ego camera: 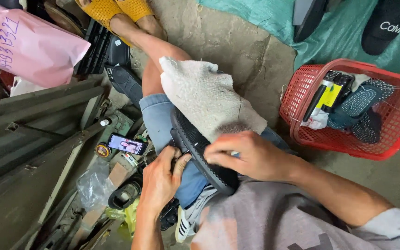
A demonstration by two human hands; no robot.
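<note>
You have even, soft daylight across the whole frame; no single lamp or hard beam shows; shadows are faint and short, gathering only under the red basket and beneath the grey cloth on your knee. Exposure is moderate; the pink bag at upper left reads brightest without burning out; the metal frame at left sits darker, detail retained. Small glare shows on the phone screen and the clear plastic wrap. Focus holds well at centre; your right hand is slightly soft; wide-angle bending stretches the corners.
</note>
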